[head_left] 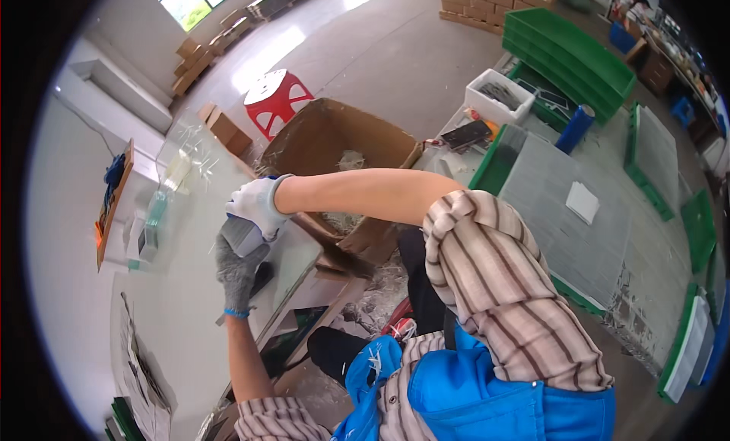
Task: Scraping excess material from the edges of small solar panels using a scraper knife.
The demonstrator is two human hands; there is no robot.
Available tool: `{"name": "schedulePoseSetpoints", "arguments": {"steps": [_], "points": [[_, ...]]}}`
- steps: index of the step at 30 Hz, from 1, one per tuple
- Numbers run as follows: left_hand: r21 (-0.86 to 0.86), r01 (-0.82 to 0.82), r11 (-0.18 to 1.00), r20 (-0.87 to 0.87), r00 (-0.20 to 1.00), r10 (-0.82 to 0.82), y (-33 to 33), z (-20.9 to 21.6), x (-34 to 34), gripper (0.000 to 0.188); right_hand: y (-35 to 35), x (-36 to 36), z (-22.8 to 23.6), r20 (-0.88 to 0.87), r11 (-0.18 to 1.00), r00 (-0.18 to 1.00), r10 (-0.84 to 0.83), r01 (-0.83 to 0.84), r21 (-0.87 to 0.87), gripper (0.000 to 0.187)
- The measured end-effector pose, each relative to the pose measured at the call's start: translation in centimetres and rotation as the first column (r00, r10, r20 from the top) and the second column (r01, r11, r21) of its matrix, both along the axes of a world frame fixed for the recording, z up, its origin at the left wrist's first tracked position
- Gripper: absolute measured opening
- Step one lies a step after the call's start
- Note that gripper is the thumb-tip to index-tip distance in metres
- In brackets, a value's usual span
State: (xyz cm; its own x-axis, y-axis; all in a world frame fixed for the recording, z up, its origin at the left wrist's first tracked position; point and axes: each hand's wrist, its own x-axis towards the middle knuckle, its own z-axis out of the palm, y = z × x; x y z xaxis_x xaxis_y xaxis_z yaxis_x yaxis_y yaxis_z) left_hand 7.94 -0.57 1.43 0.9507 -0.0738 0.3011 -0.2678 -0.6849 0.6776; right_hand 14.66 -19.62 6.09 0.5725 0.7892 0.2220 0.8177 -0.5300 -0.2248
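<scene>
My left fingers [226, 260], in a grey knitted glove with a blue cuff edge, have their tips partly hidden, and I can't make out the dark elongated object [263, 277] at their four o'clock. My bare right forearm [350, 195] covers part of the large brown cardboard box [372, 129] at two o'clock from my grip. The loose printed papers [144, 365] at seven o'clock are blurred towards the dark rim.

Just past twelve stands a red plastic stool [287, 99] with a pale top. Farther off at two are stacked green plastic trays [563, 57], and at three a flat grey sheet-like stack [547, 190].

The pale grey rectangular block [242, 237] sits between my hands, over the pale smooth surface [182, 296]. My right fingers [245, 201], in a white glove, curl over its top; my left ones clasp it from below.
</scene>
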Motion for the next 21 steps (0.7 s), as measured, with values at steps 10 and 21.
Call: {"name": "schedulePoseSetpoints", "arguments": {"steps": [10,21], "points": [[0.218,0.187,0.958,0.044,0.979,-0.201,-23.6,-1.0,-3.5,0.074,-24.2,-7.4,-2.4,-0.107,0.981,0.977,-0.184,0.188,0.036,0.072],[-0.149,0.404,0.903,-0.119,0.899,-0.422,-47.6,-14.7,-2.0,0.073,-46.2,-8.9,-12.0,-0.125,0.861,0.876,-0.467,0.417,-0.292,0.072]]}}
